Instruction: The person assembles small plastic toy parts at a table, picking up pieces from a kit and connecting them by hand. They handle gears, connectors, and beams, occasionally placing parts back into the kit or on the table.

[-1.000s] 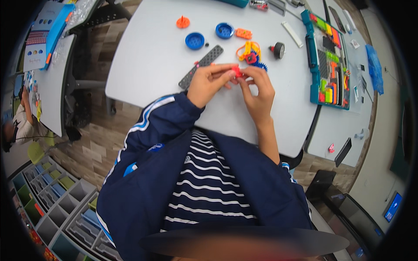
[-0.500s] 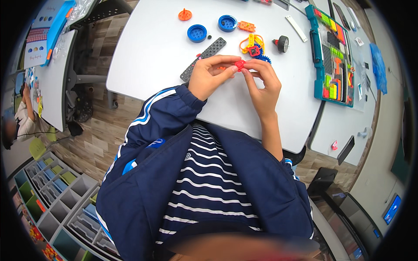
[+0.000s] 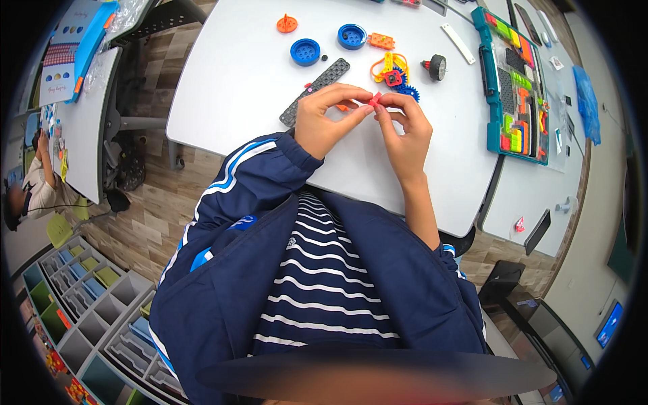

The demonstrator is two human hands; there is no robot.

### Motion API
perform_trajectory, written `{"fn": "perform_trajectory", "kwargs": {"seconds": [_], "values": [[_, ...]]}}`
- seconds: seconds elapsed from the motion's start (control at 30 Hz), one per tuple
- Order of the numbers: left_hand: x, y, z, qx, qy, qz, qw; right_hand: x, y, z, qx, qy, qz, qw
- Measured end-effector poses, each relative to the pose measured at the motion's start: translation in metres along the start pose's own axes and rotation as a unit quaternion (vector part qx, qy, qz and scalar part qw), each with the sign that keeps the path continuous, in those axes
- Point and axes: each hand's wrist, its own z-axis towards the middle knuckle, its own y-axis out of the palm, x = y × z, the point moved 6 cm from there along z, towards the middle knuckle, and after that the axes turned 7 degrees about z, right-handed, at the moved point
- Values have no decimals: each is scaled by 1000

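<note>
The left hand (image 3: 322, 121) and right hand (image 3: 407, 131) pinch a small red piece (image 3: 376, 100) over the smooth white table (image 3: 449, 169), in from its near edge. A gray bar (image 3: 327, 78) full of holes lies by the left, a toothy blue gear (image 3: 409, 92) by the right.

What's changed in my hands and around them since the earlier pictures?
Held between the left hand and right hand, the small red plastic piece has turned: its square holed face, clear half a second ago, is now tilted away. Neither hand let go. The long dark grey perforated beam and two round blue plastic wheels stayed put.
</note>
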Motion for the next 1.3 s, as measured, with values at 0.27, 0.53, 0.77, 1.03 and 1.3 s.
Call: {"fn": "perform_trajectory", "kwargs": {"seconds": [0.27, 0.53, 0.77, 1.03, 1.3], "values": [[7, 0, -3, 35, 81, 56, 995, 6, 0, -1, -8, 42, 58, 997], [11, 4, -3, 53, 124, 61, 989, 4, 2, -1, -73, 82, 54, 992], [9, 4, -5, 26, 140, 81, 987, 16, 3, -4, -107, 150, 173, 967], [9, 1, -6, 29, 166, 114, 979, 18, 6, -3, -108, 174, 216, 955], [-2, -1, -4, -3, 49, -23, 999, 17, 1, -3, -92, 215, 209, 950]]}}
